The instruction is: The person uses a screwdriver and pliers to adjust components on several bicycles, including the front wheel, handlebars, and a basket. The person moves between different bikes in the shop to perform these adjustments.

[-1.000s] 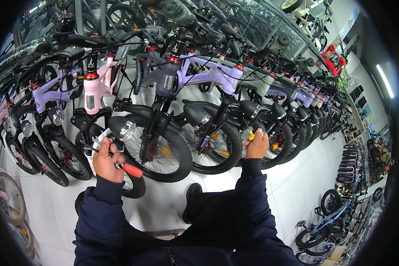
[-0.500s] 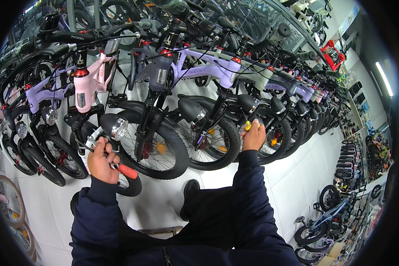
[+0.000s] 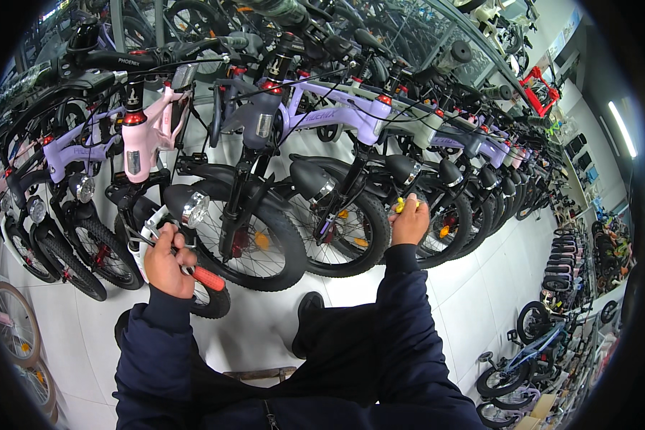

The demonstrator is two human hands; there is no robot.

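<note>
In my left hand (image 3: 170, 266), fingers closed, are a metal wrench (image 3: 150, 228) and a tool with a red handle (image 3: 209, 279). The wrench's end sticks up past my thumb; the red handle's other end is hidden in my palm. This hand is in front of a black bicycle headlight (image 3: 186, 206) and a pink bicycle frame (image 3: 142, 147). Farther right, my right hand (image 3: 410, 223) pinches a small yellow thing (image 3: 400, 206), too covered by fingers to name. It is just in front of a bicycle wheel with a black tyre.
A tight row of bicycles runs across in front of me, with a purple frame (image 3: 337, 111) near the middle. Black headlights (image 3: 312, 180) jut toward me. Wheels (image 3: 13, 324) stand at the far left. A small blue bicycle (image 3: 527, 351) is at the lower right.
The view has shifted very slightly. Both hands keep the same things and stay almost in place; the fingers of my left hand have moved a little around the tools.
</note>
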